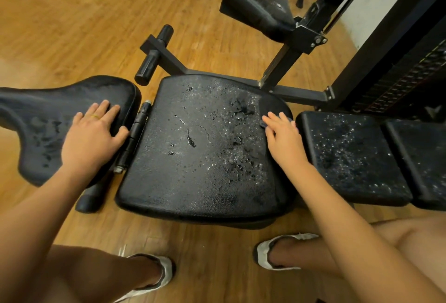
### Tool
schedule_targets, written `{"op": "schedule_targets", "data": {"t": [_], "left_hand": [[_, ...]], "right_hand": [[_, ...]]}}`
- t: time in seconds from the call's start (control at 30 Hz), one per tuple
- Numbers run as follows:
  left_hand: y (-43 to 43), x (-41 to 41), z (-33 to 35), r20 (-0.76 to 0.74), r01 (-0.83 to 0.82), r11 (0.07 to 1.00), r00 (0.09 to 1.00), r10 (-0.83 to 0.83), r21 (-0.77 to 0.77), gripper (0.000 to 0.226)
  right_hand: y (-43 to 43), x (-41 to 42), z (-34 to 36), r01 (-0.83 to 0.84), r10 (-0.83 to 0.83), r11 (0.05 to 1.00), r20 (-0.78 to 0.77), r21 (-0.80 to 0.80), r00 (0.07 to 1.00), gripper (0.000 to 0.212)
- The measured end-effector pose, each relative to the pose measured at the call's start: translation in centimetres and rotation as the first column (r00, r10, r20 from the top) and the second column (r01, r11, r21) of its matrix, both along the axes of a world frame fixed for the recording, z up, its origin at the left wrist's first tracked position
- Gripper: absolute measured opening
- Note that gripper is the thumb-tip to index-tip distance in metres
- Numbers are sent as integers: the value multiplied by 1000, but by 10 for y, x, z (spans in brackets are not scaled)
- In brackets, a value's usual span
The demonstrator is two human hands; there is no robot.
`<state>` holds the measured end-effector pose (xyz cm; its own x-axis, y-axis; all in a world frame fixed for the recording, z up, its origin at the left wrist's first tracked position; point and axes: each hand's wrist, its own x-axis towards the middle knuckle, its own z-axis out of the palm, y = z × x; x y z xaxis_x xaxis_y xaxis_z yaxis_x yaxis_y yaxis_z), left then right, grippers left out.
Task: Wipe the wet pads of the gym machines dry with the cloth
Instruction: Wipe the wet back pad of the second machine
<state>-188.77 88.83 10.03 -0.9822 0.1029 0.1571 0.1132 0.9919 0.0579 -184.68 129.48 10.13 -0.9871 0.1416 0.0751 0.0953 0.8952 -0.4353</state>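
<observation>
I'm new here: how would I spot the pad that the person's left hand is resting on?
Start at the big seat pad in the middle, speckled with water drops. Go left across the black hinge bar to the curved pad under the flat left hand. Its neighbours are plain blocks; this one alone has a wavy outline with a scoop in its left side.

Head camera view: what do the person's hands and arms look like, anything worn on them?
The left forearm and right forearm are bare: no sleeves, gloves, watch or bracelets in view. The left hand wears a thin yellow metal ring on one finger; the right hand shows no ring.
</observation>
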Motion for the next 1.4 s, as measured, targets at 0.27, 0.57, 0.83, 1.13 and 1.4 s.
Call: {"op": "schedule_targets", "data": {"t": [0.27, 0.57, 0.83, 1.13, 1.4], "left_hand": [[-2, -3, -4, -20, 3, 1000, 1000, -3, 1, 58], [-1, 0, -1, -17, 13, 1000, 1000, -13, -3, 59], [-2, -4, -5, -33, 2, 1000, 999, -2, 20, 54], [-1, -1, -1, -9, 6, 1000, 1000, -6, -8, 55], [-4, -5, -6, -21, 12, 1000, 1000, -13, -11, 55]], "right_hand": [[-13, 99, -2, -23, 22, 999, -11, -33, 1000, 37], [-11, 43, 5, 13, -12, 1000, 35, -24, 999, 40], [-20, 115, 0, -39, 39, 997, 2, -67, 999, 36], [-18, 80, 6, -52, 54, 994, 25, -93, 998, 37], [-21, 156, -7, -111, 98, 986, -105, -128, 990, 36]]}}
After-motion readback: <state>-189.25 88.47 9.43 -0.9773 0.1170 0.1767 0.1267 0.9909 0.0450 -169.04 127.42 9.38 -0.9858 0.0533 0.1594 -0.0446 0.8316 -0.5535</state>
